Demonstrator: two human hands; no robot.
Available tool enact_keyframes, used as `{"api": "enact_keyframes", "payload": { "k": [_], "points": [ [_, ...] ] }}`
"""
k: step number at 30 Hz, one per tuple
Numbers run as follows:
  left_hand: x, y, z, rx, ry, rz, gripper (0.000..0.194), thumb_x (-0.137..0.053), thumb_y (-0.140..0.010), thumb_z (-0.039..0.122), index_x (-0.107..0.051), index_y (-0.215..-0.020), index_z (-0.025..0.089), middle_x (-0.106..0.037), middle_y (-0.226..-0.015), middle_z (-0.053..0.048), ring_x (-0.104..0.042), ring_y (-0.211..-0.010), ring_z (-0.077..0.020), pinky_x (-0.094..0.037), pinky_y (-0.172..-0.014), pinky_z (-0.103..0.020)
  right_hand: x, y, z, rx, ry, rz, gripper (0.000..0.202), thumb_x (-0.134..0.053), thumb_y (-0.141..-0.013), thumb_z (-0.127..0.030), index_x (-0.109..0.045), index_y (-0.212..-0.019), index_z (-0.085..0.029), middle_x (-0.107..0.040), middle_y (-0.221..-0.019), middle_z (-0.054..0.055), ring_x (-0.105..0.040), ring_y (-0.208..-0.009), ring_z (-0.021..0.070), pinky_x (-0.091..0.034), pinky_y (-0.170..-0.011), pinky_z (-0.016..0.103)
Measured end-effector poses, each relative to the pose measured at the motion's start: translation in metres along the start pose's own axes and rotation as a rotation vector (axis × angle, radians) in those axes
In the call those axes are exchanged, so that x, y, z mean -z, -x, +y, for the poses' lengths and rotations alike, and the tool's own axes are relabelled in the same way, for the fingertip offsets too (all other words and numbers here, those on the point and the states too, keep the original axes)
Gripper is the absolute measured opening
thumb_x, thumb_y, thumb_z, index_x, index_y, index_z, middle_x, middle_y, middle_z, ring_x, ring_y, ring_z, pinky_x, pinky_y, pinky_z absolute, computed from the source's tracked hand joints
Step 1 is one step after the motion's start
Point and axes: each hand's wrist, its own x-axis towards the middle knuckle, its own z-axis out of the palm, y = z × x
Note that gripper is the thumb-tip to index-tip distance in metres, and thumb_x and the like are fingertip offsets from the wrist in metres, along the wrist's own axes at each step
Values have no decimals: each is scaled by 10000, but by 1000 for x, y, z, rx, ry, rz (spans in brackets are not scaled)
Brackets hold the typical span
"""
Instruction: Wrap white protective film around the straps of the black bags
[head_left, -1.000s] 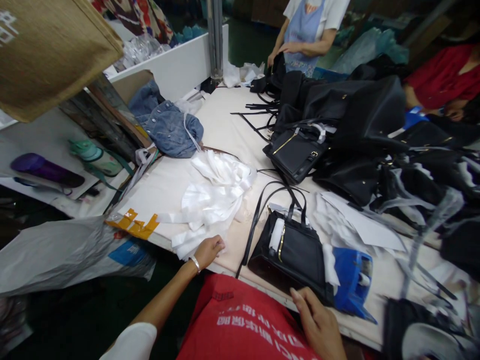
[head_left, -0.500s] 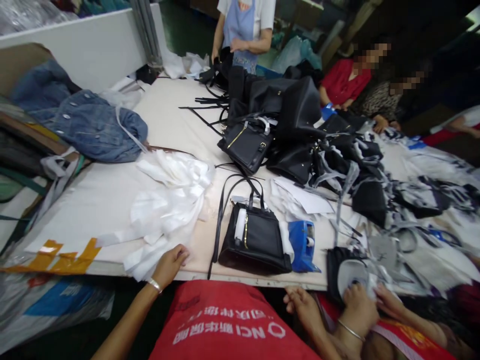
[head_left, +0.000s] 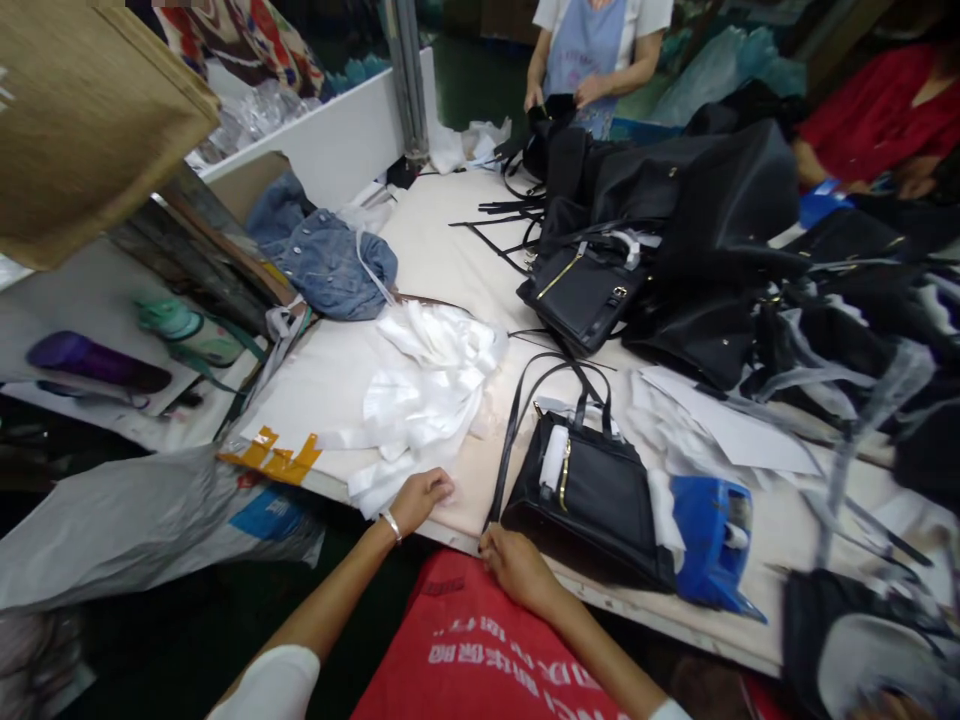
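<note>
My left hand (head_left: 421,502), with a bracelet on its wrist, is over the table's front edge beside a heap of white wrapping strips (head_left: 427,390). Its fingers are curled together; what is in them, if anything, is too small to tell. My right hand (head_left: 521,570) is at the table edge, fingers pressed together, by the lower end of a thin black strap (head_left: 512,440). Whether it grips the strap is unclear. That strap belongs to a black handbag (head_left: 600,500) with a gold zip, standing in front of me. A blue tape dispenser (head_left: 709,540) touches the bag's right side.
Black bags (head_left: 690,220) are piled at the back right, with white paper sheets (head_left: 735,420) before them. A denim bag (head_left: 330,260) lies at the left. Co-workers stand behind the table, one in a blue apron (head_left: 581,50). Orange tape (head_left: 277,458) marks the front left corner.
The view has swung left, so things appear further right. My right hand has moved left along the table edge to the strap's end. My left hand stays near the white strips.
</note>
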Motion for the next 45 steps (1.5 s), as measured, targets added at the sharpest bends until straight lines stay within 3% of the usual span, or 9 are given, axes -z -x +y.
{"api": "enact_keyframes", "payload": {
  "k": [3, 9, 11, 18, 25, 30, 32, 37, 45],
  "points": [
    [2, 3, -5, 15, 117, 24, 201, -532, -793, 346, -572, -709, 168, -587, -648, 19, -534, -656, -140, -396, -663, -247, -9, -15, -11, 4, -49, 23, 137, -436, -876, -200, -549, -798, -192, -646, -665, 10, -600, -656, 143, -372, -643, 208],
    [6, 8, 1, 18, 186, -1, 175, -544, -800, 322, -574, -731, 164, -580, -628, 26, -522, -627, -125, -385, -642, -236, -4, -38, -30, -10, -216, 315, 290, -530, -847, -451, -527, -973, -189, -648, -781, 18, -598, -648, 156, -402, -613, 233],
    [6, 9, 6, 6, 184, -48, 194, -528, -817, 340, -580, -757, 163, -589, -632, 23, -529, -618, -125, -388, -636, -237, -4, -49, -32, -5, -279, 306, 310, -549, -831, -430, -531, -1026, -189, -654, -819, 17, -598, -616, 144, -411, -590, 230],
    [3, 5, 10, 10, 281, -130, 243, -546, -815, 361, -546, -964, 168, -621, -704, 20, -562, -652, -131, -411, -623, -238, -6, -58, -23, -70, -415, 300, 258, -472, -862, -421, -552, -766, -195, -627, -639, -18, -532, -463, 115, -393, -487, 213],
    [-3, -4, 8, 54, 380, -204, 213, -657, -726, 314, -557, -820, 151, -596, -680, 19, -547, -607, -113, -412, -591, -232, -10, -57, -17, -93, -340, 376, 360, -431, -887, -504, -496, -692, -207, -571, -543, -39, -526, -449, 112, -378, -488, 205],
    [-2, -5, 3, 83, 389, -173, 211, -623, -753, 342, -558, -720, 144, -570, -589, 24, -519, -537, -103, -408, -562, -236, -15, -50, -6, -199, -182, 146, 424, -264, -953, -489, -524, -790, -196, -626, -589, -9, -583, -481, 117, -407, -506, 200],
    [1, -5, -1, 93, 408, -152, 213, -623, -751, 340, -554, -713, 143, -580, -583, 20, -516, -526, -102, -410, -560, -239, -18, -48, 1, -274, -53, 68, 382, -313, -949, -444, -549, -809, -180, -666, -656, 34, -630, -560, 138, -428, -560, 217],
    [5, -6, -10, 105, 450, -140, 240, -639, -740, 369, -544, -727, 149, -603, -600, 10, -539, -546, -110, -430, -583, -249, -32, -55, 10, -378, 94, 79, 304, -499, -865, -413, -597, -832, -127, -694, -863, 177, -669, -859, 272, -457, -711, 313],
    [8, -6, -15, 89, 441, -122, 203, -612, -766, 334, -536, -731, 149, -599, -618, 7, -547, -560, -112, -432, -584, -246, -50, -65, 11, -466, 147, 99, 360, -576, -825, -320, -536, -1087, -76, -686, -966, 207, -663, -934, 303, -482, -755, 339]
  ]
}}
